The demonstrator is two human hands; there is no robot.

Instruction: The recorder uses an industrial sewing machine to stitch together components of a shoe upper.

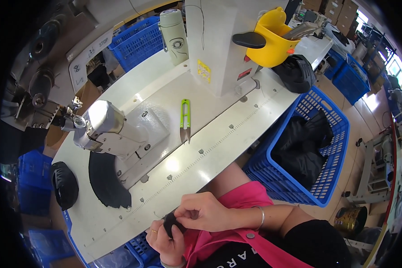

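Note:
Over my lap, just off the table's near edge, my left hand (164, 242) and my right hand (203, 212) both pinch a small black fabric piece (169, 224). The left thumb lies on its lower part, and my right fingertips grip its upper side. Much of the piece is hidden by fingers. On the white machine table (183, 169) a curved black fabric strip (106, 181) lies beside the sewing machine head (103, 125). Farther left rests a rounded black fabric piece (64, 185). Green-handled thread snips (185, 120) lie at mid-table, blades toward me.
A blue basket (265, 154) with black fabric pieces stands right of the table. A pale green bottle (173, 38) is at the back, near another blue basket (136, 42). A yellow duck-shaped holder (270, 47) hangs on the machine column (219, 49), above a black bundle (295, 73).

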